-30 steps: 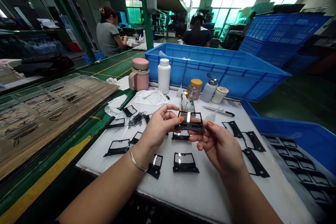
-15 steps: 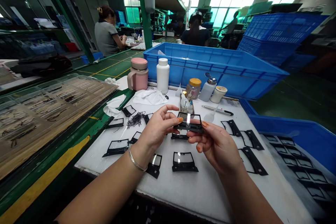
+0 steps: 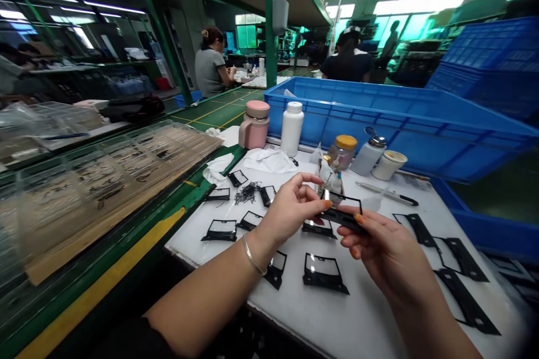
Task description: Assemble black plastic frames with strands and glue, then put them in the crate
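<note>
L fingers (image 3: 315, 208) & R fingers (image 3: 373, 222) hold blk frame (image 3: 342, 217)

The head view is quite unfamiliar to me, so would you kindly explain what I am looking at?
Certainly. There is no machine handling anything here: these are a person's two bare hands, seen by a camera worn on that person's head, looking forward and down. The left hand, with a silver bracelet at its wrist, and the right hand hold a black frame between them, one at each end. Below them, similar frames lie spread on a white board, with a pile of thin black strips on the left. Toward the back stand a white bottle and a jar with a yellow lid. Behind those is a large blue crate.
</note>
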Available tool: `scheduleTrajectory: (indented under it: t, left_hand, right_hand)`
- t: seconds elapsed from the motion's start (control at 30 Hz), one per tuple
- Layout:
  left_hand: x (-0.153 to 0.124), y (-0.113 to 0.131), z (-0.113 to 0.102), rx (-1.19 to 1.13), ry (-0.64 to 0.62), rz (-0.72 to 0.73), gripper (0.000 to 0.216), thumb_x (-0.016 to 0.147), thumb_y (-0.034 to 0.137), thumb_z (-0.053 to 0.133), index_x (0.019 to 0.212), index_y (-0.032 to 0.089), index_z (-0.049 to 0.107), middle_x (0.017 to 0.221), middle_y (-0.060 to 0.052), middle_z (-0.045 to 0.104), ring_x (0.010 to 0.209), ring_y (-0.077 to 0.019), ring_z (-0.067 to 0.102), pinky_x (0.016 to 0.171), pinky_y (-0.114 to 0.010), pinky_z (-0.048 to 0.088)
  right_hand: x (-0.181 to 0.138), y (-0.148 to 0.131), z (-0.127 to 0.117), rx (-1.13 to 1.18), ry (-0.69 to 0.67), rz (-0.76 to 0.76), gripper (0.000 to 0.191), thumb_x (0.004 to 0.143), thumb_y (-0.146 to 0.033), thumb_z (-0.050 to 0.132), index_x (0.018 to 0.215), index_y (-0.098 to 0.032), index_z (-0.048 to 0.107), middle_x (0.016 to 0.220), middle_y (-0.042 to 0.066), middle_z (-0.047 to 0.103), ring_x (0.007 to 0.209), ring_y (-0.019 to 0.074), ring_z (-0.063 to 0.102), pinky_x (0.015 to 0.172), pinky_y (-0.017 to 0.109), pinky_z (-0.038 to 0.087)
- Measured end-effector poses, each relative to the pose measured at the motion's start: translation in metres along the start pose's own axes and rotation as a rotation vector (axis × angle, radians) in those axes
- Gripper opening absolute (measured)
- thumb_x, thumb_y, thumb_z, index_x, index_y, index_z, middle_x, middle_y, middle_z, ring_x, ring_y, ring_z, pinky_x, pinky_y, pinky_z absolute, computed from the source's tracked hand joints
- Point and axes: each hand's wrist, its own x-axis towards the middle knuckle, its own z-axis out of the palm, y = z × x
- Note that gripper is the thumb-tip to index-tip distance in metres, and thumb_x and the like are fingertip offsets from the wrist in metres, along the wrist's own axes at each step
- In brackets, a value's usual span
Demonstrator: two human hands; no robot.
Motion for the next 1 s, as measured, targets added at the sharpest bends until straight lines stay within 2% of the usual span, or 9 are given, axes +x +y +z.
scheduleTrajectory:
  t: [0.13,0.27,0.33,0.43,0.57,0.63,0.7,0.83,1.0]
  left_hand:
    - [0.0,0.011,-0.006,0.001,0.026,0.097,0.047,0.071,0.027,0.08,0.108,0.016,0.054,0.069,0.004,0.054,0.06,-0.0088,0.053,0.055,-0.02,0.052]
    - [0.0,0.035,-0.03,0.02,0.201,0.252,0.043,0.072,0.027,0.078,0.107,0.018,0.055,0.072,0.004,0.053,0.065,-0.0093,0.053,0.056,-0.019,0.053]
    - [0.001,0.046,-0.046,0.086,0.28,0.279,0.043,0.073,0.031,0.077,0.107,0.019,0.054,0.075,0.004,0.051,0.067,-0.0091,0.053,0.058,-0.019,0.053]
    - [0.01,0.053,-0.073,0.422,0.322,0.231,0.04,0.08,0.038,0.069,0.111,0.02,0.053,0.077,0.003,0.051,0.067,-0.0088,0.053,0.058,-0.019,0.051]
    - [0.038,0.044,-0.111,0.708,0.323,0.105,0.033,0.077,0.027,0.072,0.105,0.016,0.057,0.069,0.004,0.053,0.057,-0.008,0.048,0.049,-0.017,0.041]
    - [0.054,0.036,-0.127,0.847,0.31,0.008,0.025,0.08,0.025,0.072,0.097,0.012,0.06,0.07,0.003,0.055,0.058,-0.009,0.051,0.053,-0.02,0.044]
    - [0.067,0.028,-0.139,0.979,0.293,-0.085,0.02,0.088,0.029,0.066,0.097,0.011,0.061,0.082,-0.002,0.061,0.067,-0.012,0.058,0.062,-0.026,0.051]
    - [0.083,0.02,-0.151,1.204,0.293,-0.174,0.026,0.093,0.033,0.06,0.108,0.012,0.061,0.105,-0.008,0.063,0.09,-0.0185,0.063,0.079,-0.037,0.056]
    - [0.083,0.028,-0.152,1.414,0.288,-0.142,0.026,0.092,0.035,0.06,0.106,0.013,0.063,0.107,-0.008,0.064,0.096,-0.0201,0.062,0.087,-0.041,0.053]
  right_hand:
    - [0.002,0.0,-0.003,-0.003,0.029,-0.015,0.038,0.071,-0.04,0.079,0.099,-0.016,0.074,0.083,0.016,0.075,0.061,0.0178,0.07,0.044,0.016,0.05]
    - [0.005,-0.003,-0.007,-0.028,0.098,-0.04,0.043,0.07,-0.042,0.079,0.104,-0.016,0.072,0.088,0.016,0.075,0.065,0.0181,0.07,0.045,0.016,0.051]
    - [0.005,-0.005,-0.007,-0.035,0.107,-0.054,0.048,0.068,-0.043,0.08,0.106,-0.015,0.072,0.087,0.015,0.074,0.066,0.0178,0.07,0.044,0.015,0.051]
    - [0.003,-0.006,-0.006,-0.048,0.116,-0.064,0.049,0.065,-0.043,0.082,0.104,-0.016,0.072,0.084,0.013,0.074,0.065,0.0173,0.069,0.044,0.015,0.05]
    - [0.002,-0.004,-0.005,-0.09,0.099,-0.066,0.052,0.062,-0.046,0.084,0.102,-0.015,0.072,0.083,0.013,0.074,0.065,0.0174,0.069,0.044,0.015,0.049]
    - [0.003,-0.004,-0.006,-0.094,0.1,-0.069,0.053,0.061,-0.047,0.085,0.102,-0.015,0.072,0.083,0.013,0.074,0.066,0.0175,0.069,0.045,0.015,0.05]
    - [0.005,-0.004,-0.007,-0.092,0.107,-0.067,0.053,0.06,-0.047,0.085,0.101,-0.016,0.072,0.084,0.013,0.074,0.066,0.0175,0.069,0.045,0.015,0.049]
    - [0.009,-0.006,-0.01,-0.09,0.099,-0.064,0.055,0.058,-0.047,0.086,0.099,-0.014,0.072,0.082,0.013,0.074,0.065,0.0177,0.069,0.044,0.016,0.049]
    - [0.01,-0.007,-0.008,-0.068,0.129,-0.123,0.051,0.06,-0.044,0.085,0.096,-0.01,0.072,0.077,0.015,0.073,0.061,0.0185,0.068,0.043,0.017,0.048]
